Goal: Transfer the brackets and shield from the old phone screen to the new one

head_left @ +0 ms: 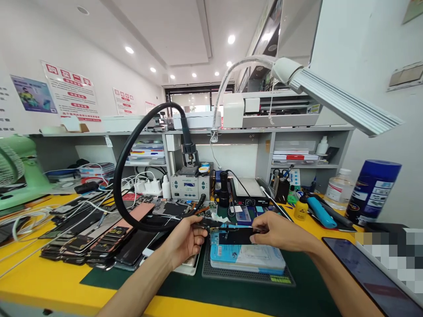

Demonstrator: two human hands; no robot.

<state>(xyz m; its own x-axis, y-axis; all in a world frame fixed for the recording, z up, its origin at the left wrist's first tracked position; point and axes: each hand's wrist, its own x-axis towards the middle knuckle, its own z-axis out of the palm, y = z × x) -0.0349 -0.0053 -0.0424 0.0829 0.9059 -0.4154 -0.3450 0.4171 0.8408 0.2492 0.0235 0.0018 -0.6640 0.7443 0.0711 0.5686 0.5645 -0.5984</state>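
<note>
My left hand is closed around the dark handle of a hot air gun, whose thick black hose loops up on the left. Over a blue and white box, a thin black panel lies level, with small detail at its left end. My right hand pinches the panel's right edge between thumb and fingers. Something thin and dark also shows at those fingertips, too small to name. The box rests on a dark textured pad.
Stacked phone parts and cables crowd the left. Behind stands the hot air station. To the right are a yellow bottle, a blue spray can and a large phone. A lamp hangs overhead.
</note>
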